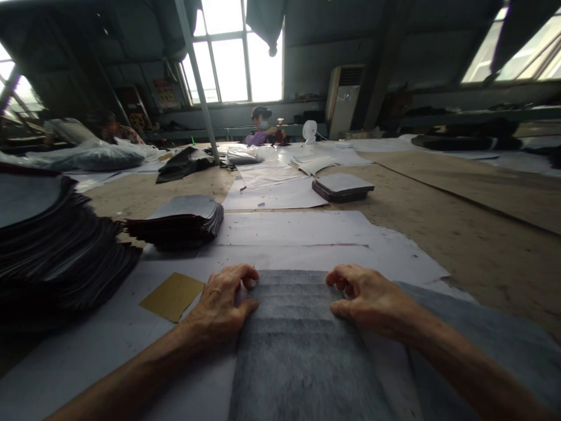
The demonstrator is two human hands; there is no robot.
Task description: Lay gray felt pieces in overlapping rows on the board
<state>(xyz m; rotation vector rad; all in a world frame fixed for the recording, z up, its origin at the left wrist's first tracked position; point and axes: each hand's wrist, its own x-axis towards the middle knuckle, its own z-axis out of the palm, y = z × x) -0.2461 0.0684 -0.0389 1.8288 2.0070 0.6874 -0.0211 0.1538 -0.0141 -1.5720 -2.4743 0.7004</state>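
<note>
Grey fabric sheet [307,356], creased across its far end, lies before me on white paper [298,257] over the bench [412,213]. My left hand [225,299] and right hand [368,297] flank its edges, each grip loosely curled; I cannot tell whether either pinches it. Tan square [173,296] lies beside my left wrist.

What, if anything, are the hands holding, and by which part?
The left hand and right hand touch opposite side edges of the long, flat, grey fabric piece near its creased far end; whether they grip it cannot be told.
</note>
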